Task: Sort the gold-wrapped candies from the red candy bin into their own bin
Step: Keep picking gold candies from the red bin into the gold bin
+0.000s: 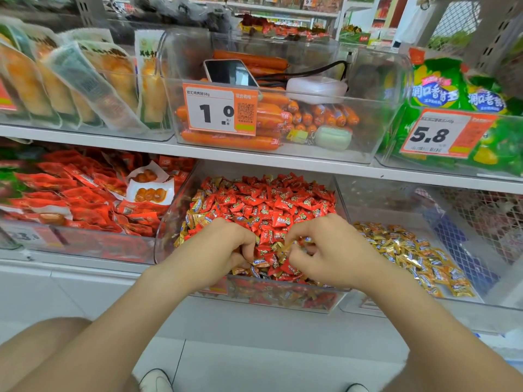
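The right hand [325,250], low in the middle of the frame, has its fingers curled tight and pinches a few gold candies [297,244] between thumb and fingertips. Just to its left, the left hand [223,247] is curled too, fingertips dug into the pile; whether it has hold of anything I cannot tell, since the fingers hide it. Both hands work the near edge of the red candy bin [172,219], where gold wrappers lie thickest among the red candies [268,205], with more along the bin's left side. The gold bin [396,205] stands just to the right, touching the red one, and already holds a gold heap [410,256] along its floor. To do this step well, I judge it best to pinch each wrapper by a twisted end so no red pieces ride along, check the handful before lifting, and carry it low over the shared wall so nothing drops to the floor. Raking the surface aside should turn up buried gold pieces. Above, on the next shelf [113,148], a clear tub holds sausages [232,140], a phone [229,72] and a price tag [220,111].
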`<state>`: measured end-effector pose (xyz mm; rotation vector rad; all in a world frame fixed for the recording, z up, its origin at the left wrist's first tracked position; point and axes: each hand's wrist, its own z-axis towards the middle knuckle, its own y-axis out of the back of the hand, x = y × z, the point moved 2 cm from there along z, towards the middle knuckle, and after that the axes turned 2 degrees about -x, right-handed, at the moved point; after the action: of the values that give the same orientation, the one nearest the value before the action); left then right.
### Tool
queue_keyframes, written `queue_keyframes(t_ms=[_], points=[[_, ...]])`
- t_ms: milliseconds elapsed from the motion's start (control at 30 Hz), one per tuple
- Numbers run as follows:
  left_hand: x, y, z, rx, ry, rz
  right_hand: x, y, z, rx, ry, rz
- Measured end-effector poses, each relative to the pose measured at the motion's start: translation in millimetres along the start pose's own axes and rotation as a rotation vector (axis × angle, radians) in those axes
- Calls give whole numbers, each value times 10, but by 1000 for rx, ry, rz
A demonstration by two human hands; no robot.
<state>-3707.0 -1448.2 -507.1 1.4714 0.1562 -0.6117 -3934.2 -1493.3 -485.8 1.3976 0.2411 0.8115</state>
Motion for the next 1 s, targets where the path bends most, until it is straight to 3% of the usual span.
queue_keyframes(t_ms=[233, 367, 467, 533, 733, 867, 1000], points=[[11, 37, -42, -112, 84, -139, 74, 33, 30, -125, 55, 149], [0, 113, -63, -265, 152, -205, 136, -21, 83, -244, -54, 292], [-10, 130, -79, -365, 201, -271, 177, -113, 139, -201, -114, 444], [-12, 122, -85, -404, 235, -349, 180, -177, 182, -180, -76, 409], [-86, 86, -57, -411, 286, -563, 412, -268, 215, -93, -15, 480], [-242, 54, -40, -402, 392, -907, 384, -262, 251, -271, -68, 439], [-398, -24, 39, -466, 457, -1007, 256, -153, 201, -458, -195, 397]])
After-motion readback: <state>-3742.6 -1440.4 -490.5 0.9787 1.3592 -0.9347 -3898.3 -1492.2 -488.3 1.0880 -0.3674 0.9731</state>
